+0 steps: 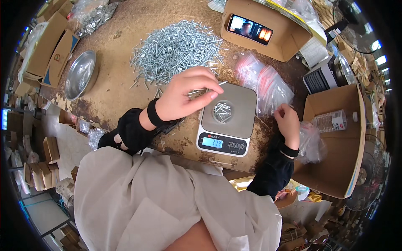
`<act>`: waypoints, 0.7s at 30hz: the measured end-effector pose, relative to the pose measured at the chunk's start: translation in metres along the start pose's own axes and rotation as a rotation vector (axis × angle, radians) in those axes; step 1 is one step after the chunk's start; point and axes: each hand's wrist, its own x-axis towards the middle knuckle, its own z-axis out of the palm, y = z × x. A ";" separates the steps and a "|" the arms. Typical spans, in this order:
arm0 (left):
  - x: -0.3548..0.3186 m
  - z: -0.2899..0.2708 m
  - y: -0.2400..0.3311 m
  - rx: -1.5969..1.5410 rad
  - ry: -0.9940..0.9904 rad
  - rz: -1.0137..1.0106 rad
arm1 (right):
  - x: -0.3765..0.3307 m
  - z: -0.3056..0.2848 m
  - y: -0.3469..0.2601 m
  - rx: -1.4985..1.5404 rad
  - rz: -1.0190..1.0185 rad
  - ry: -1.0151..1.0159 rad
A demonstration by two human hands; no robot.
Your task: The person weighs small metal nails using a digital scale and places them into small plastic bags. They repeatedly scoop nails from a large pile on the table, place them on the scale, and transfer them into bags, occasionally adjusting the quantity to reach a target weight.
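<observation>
My left hand point(188, 93) hovers over the left edge of a digital scale point(240, 125), its thumb and fingers drawn together. A silvery screw point(222, 83) sticks out at its fingertips. On the scale's grey plate stands a small clear round cup point(215, 119) with several screws point(222, 110) inside; the display is lit. Beyond my left hand spreads a big pile of screws point(180, 50). My right hand point(288, 124) is at the right of the scale, fingers curled, beside clear zip bags point(272, 90) with red strips. What its fingertips hold, if anything, is hidden.
A steel bowl point(81, 75) sits at the left on the worn wooden table point(113, 54). A phone point(250, 29) leans inside a cardboard box point(289, 46) at the back. On the right, another open box point(335, 163) holds a plastic bottle point(330, 121) and crumpled bags point(310, 144).
</observation>
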 end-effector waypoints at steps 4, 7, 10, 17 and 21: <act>-0.003 -0.008 0.000 -0.053 0.062 -0.101 | 0.002 -0.001 -0.001 0.023 0.011 -0.011; -0.004 -0.011 -0.004 -0.069 0.053 -0.083 | 0.003 0.000 0.001 0.025 0.024 -0.007; -0.002 -0.011 -0.004 -0.034 0.007 0.018 | 0.003 -0.001 0.001 0.024 0.033 -0.005; -0.002 -0.004 0.002 -0.123 -0.476 -0.231 | 0.002 0.001 0.004 0.037 0.017 -0.004; -0.010 -0.014 -0.006 -0.015 -0.265 -0.155 | 0.002 -0.002 -0.002 0.043 0.001 -0.008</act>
